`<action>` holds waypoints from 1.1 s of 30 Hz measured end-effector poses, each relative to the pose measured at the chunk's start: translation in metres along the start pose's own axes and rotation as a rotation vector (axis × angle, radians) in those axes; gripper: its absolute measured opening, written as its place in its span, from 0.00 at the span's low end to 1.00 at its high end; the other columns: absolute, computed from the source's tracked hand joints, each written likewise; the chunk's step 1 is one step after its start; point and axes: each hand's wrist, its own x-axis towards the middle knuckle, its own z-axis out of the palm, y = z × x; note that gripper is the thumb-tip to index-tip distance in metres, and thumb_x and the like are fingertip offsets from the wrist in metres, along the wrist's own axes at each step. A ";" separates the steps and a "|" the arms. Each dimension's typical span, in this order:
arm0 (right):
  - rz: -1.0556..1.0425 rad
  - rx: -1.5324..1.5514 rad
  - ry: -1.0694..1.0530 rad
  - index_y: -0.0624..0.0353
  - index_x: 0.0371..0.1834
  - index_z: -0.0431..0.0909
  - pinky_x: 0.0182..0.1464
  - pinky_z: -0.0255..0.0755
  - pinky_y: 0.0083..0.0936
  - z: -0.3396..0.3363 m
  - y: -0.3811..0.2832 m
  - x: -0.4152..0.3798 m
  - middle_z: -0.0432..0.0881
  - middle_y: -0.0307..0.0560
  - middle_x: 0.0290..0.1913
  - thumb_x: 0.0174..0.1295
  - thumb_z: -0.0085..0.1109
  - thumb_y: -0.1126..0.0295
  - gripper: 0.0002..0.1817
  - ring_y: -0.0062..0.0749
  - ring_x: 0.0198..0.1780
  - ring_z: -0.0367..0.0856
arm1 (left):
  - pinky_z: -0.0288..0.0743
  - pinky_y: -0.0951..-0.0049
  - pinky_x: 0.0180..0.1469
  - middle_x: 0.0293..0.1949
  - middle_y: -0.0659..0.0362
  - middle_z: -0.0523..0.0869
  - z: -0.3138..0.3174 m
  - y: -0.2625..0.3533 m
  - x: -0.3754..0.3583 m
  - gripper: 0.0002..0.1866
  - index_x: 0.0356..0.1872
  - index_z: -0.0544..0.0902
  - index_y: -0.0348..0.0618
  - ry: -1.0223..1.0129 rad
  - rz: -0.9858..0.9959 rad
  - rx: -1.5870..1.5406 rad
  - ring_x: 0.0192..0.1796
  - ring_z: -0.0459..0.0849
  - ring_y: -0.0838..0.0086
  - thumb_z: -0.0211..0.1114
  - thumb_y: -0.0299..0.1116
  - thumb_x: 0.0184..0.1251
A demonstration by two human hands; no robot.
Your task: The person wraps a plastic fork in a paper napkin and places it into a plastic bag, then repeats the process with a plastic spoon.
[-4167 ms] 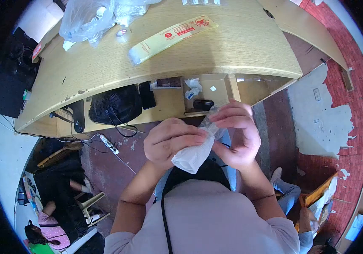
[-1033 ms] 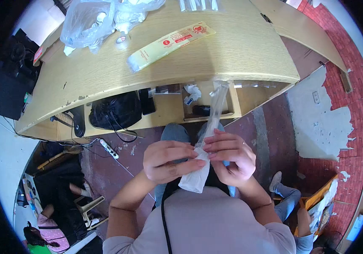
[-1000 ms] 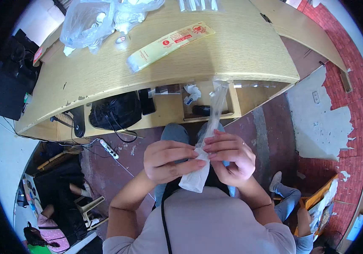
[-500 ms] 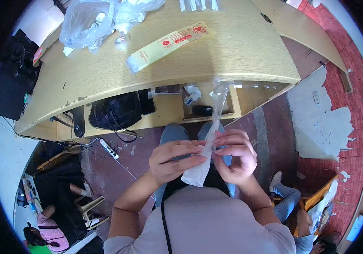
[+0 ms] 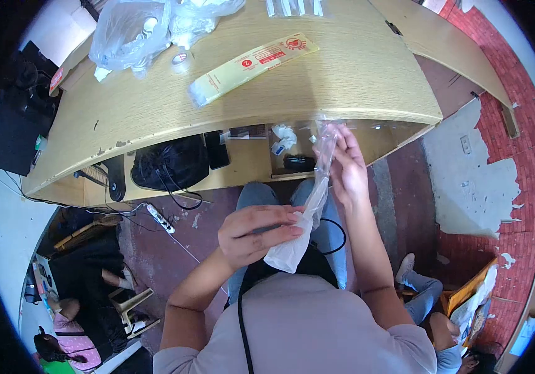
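Observation:
A long, narrow clear plastic bag point(image 5: 318, 198) stretches from my lap up towards the desk edge, its lower part looking whitish, perhaps from something inside. My left hand point(image 5: 258, 234) pinches the bag near that whitish end. Further up, my right hand point(image 5: 347, 159) has its fingers closed round the upper end, just under the desk's front edge. On the desk above lies a yellow plastic packet point(image 5: 254, 67) with red print. A small roll of clear tape point(image 5: 181, 61) sits left of the packet.
White plastic bags point(image 5: 131, 37) stand at the back left of the desk point(image 5: 355, 81). Several white strips point(image 5: 295, 7) lie at its far edge. The shelf below holds a black bag point(image 5: 171, 163) and an open drawer point(image 5: 342, 165). People sit at lower left and lower right.
My right hand has moved up along the plastic bag, from beside my left hand to the bag's upper end. My left hand has stayed nearly in place.

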 end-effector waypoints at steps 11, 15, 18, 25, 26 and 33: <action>-0.170 -0.066 -0.124 0.58 0.41 0.76 0.55 0.70 0.31 -0.029 0.023 0.024 0.76 0.45 0.51 0.62 0.55 0.75 0.06 0.29 0.52 0.75 | 0.84 0.64 0.44 0.40 0.53 0.82 -0.002 -0.001 0.003 0.14 0.38 0.85 0.39 -0.003 0.019 0.020 0.41 0.85 0.62 0.69 0.21 0.46; -0.155 0.000 -0.093 0.59 0.38 0.77 0.51 0.71 0.24 -0.028 0.025 0.012 0.79 0.40 0.40 0.62 0.55 0.78 0.04 0.23 0.44 0.77 | 0.84 0.65 0.43 0.40 0.52 0.82 -0.001 -0.001 0.004 0.14 0.38 0.85 0.39 0.019 0.018 0.035 0.41 0.85 0.62 0.69 0.22 0.46; -0.114 0.021 -0.090 0.55 0.38 0.77 0.51 0.73 0.29 -0.041 0.034 0.012 0.80 0.41 0.43 0.61 0.57 0.75 0.04 0.27 0.46 0.78 | 0.83 0.66 0.43 0.40 0.52 0.83 -0.003 -0.001 0.004 0.14 0.38 0.85 0.39 0.014 0.012 0.044 0.41 0.85 0.61 0.69 0.23 0.47; -0.050 0.080 -0.111 0.58 0.39 0.77 0.53 0.73 0.27 -0.045 0.039 0.003 0.80 0.40 0.41 0.62 0.54 0.78 0.05 0.26 0.45 0.79 | 0.82 0.70 0.41 0.40 0.52 0.84 -0.005 -0.001 0.003 0.14 0.39 0.86 0.41 0.005 -0.022 0.096 0.41 0.86 0.63 0.68 0.25 0.47; -0.027 0.063 -0.088 0.57 0.42 0.77 0.51 0.73 0.28 -0.045 0.039 0.002 0.80 0.40 0.42 0.61 0.56 0.76 0.07 0.27 0.45 0.79 | 0.82 0.70 0.41 0.40 0.52 0.84 -0.005 -0.001 0.003 0.14 0.39 0.86 0.41 0.005 -0.022 0.096 0.41 0.86 0.63 0.68 0.25 0.47; 0.052 -0.042 -0.101 0.61 0.49 0.74 0.55 0.72 0.27 -0.059 0.034 -0.009 0.79 0.45 0.48 0.61 0.54 0.79 0.12 0.27 0.50 0.77 | 0.80 0.74 0.40 0.39 0.54 0.85 -0.009 0.002 0.002 0.13 0.37 0.86 0.42 -0.004 -0.087 0.222 0.39 0.85 0.67 0.70 0.27 0.46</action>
